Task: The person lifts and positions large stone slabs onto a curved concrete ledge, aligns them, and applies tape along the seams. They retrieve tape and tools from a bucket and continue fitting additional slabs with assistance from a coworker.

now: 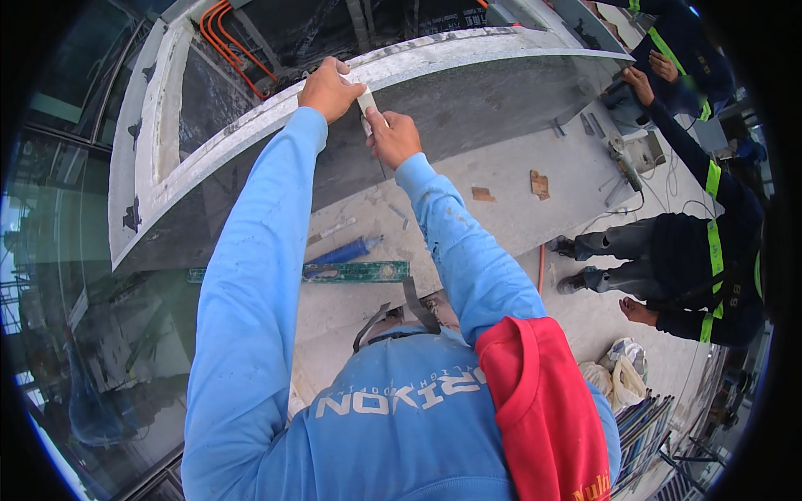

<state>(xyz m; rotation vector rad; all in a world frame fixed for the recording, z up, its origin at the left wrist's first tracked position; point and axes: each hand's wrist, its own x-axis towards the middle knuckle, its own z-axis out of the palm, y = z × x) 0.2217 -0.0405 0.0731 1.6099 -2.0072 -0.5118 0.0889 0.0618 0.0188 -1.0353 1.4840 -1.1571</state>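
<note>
A large grey panel with a pale raised edge stands in front of me. At its edge my left hand is closed, thumb and fingertips around the upper end of a narrow white strip. My right hand grips the strip's lower end just below, its fingers bent against the panel's face. What the strip is made of cannot be made out. The left fingertips also reach over the panel's edge.
A green spirit level and a blue tube lie below the panel. Power tool and brown scraps are farther right. Two people in dark clothes stand right; one person's hand touches the panel's end. Orange conduits run behind.
</note>
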